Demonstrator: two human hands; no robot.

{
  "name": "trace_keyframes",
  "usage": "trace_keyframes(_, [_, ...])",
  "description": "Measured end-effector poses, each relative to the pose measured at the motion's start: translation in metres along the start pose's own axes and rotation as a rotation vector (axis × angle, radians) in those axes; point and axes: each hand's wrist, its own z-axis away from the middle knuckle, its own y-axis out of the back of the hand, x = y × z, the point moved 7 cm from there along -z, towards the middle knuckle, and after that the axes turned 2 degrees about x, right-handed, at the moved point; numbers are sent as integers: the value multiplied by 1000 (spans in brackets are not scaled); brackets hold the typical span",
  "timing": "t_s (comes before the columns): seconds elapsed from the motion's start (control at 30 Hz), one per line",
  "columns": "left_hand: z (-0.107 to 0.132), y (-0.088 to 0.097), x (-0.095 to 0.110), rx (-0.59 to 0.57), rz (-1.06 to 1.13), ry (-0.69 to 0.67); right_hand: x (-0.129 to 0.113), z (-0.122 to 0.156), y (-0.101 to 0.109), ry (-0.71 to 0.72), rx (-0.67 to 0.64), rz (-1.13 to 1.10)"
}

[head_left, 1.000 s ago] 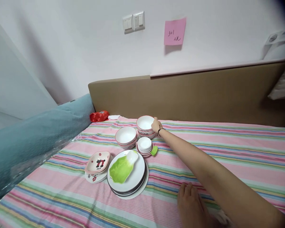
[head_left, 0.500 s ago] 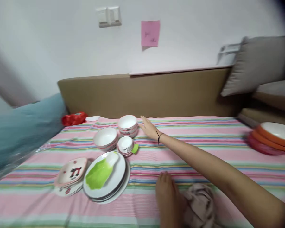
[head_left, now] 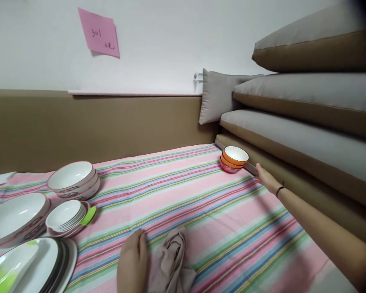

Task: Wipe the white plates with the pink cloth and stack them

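Note:
My right hand [head_left: 266,179] is open, its fingers stretched out above the striped cloth. It is just right of a small stack of bowls [head_left: 235,156], orange ones on top of a red one, and a gap shows between hand and stack. My left hand [head_left: 131,260] rests low on the striped cloth with its fingers curled in. Right beside it lies a crumpled beige cloth [head_left: 174,256]. Whether the curled fingers hold anything is hidden.
At left stand stacked white bowls [head_left: 75,177], small dishes [head_left: 65,215] with a green-handled one, and plates [head_left: 42,264] under a green-and-white leaf-shaped dish [head_left: 15,264]. Grey-brown cushions [head_left: 308,134] are piled at right. A brown panel [head_left: 110,130] borders the back.
The view has swung right. My right hand has moved from beside the white bowls to beside the orange bowls. My left hand stays low, next to the beige cloth.

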Motion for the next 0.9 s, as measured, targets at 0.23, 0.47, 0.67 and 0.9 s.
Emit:
trace_keyframes(0.23, [-1,6,-21,31,6,58,40,-62,-54,-241,-37,-267])
trace_keyframes(0.47, [-2,7,-31,22,-17,16,48,-81,-89,-163,-110,-554])
trace_keyframes(0.67, [-2,9,-29,74,-26,-19,59,-86,-93,-153,-16,-663])
trace_keyframes(0.9, [-3,9,-21,103,-31,-10,58,-78,-99,-143,60,-567])
